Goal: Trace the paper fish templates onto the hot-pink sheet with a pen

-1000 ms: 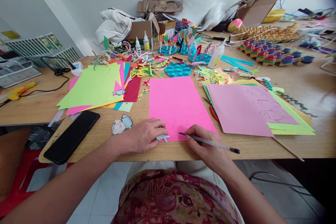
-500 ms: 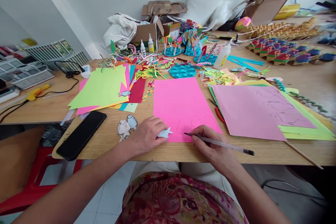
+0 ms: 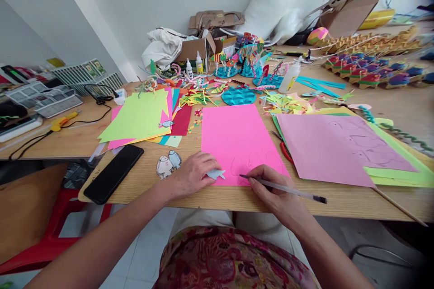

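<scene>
A bright pink sheet of paper (image 3: 230, 131) lies in front of me, with faint outlines drawn along its near edge. My right hand (image 3: 276, 189) grips a clear-barrelled pen (image 3: 294, 191), its tip touching the sheet beside one of those outlines. At the sheet's lower left corner, my left hand (image 3: 195, 172) has its thumb and fingers around a light blue paper fish (image 3: 217, 174); only the tail part shows, the rest being under the fingers. Left of that hand lie two paper fish cutouts, one whitish (image 3: 164, 167) and one bluish (image 3: 175, 159).
A black phone (image 3: 113, 174) lies at the table's left corner. Coloured sheets (image 3: 135, 115) with a small fish cutout are stacked beyond it. To the right, red-handled scissors (image 3: 286, 151) touch a mauve sheet (image 3: 322, 149) bearing drawn outlines. Glue bottles (image 3: 291, 76) and paper scraps fill the back.
The view has shifted, so the whole scene sits a little further right and lower. Both hands stay nearly in place, the pen tip still on the pink sheet.
</scene>
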### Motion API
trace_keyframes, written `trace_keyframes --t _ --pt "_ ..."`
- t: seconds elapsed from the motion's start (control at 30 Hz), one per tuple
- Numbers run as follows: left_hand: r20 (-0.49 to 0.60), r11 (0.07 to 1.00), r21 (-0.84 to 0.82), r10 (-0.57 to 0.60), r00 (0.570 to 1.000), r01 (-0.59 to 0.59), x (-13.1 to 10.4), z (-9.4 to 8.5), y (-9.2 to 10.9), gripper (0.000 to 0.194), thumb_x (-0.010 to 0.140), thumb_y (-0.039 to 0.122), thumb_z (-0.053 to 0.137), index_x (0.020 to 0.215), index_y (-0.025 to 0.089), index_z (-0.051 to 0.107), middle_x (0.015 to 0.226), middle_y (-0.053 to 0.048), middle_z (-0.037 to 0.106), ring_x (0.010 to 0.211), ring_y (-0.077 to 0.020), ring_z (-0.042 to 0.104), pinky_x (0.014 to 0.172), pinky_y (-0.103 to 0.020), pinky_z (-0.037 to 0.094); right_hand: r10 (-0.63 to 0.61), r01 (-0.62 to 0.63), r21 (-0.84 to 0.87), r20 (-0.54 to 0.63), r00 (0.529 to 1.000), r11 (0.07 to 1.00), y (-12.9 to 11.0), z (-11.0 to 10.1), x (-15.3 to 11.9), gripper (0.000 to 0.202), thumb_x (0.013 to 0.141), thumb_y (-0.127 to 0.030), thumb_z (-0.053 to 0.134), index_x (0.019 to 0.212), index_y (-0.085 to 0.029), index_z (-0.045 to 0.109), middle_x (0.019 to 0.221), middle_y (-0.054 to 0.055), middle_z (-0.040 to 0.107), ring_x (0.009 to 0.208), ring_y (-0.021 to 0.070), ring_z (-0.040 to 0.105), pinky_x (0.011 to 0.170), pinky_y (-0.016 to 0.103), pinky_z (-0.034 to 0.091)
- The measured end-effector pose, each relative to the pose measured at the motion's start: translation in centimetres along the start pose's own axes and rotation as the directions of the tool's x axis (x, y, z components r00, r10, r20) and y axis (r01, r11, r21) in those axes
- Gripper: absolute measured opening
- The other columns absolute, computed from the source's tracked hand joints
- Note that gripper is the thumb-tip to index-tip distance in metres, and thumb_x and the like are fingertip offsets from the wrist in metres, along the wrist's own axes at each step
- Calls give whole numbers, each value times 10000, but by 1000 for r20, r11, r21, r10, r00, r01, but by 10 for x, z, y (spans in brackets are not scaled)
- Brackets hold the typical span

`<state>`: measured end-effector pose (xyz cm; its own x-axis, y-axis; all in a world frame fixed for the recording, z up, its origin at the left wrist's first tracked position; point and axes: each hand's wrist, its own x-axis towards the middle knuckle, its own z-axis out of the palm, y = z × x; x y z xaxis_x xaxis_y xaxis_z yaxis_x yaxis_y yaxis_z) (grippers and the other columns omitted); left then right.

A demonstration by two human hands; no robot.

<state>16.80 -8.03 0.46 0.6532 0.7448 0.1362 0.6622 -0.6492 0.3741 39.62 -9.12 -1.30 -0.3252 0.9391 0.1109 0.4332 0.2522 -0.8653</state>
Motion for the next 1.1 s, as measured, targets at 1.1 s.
trace_keyframes --t 1.1 --pt "312 982 181 -13 950 -46 34 -16 -3 184 799 144 561 982 144 544 995 -64 522 890 -172 517 765 -254 423 -24 24 -17 16 1000 1000 0 -1 0 156 809 -290 462 755 -188 567 640 -8 587 598 128 514 522 223 371"
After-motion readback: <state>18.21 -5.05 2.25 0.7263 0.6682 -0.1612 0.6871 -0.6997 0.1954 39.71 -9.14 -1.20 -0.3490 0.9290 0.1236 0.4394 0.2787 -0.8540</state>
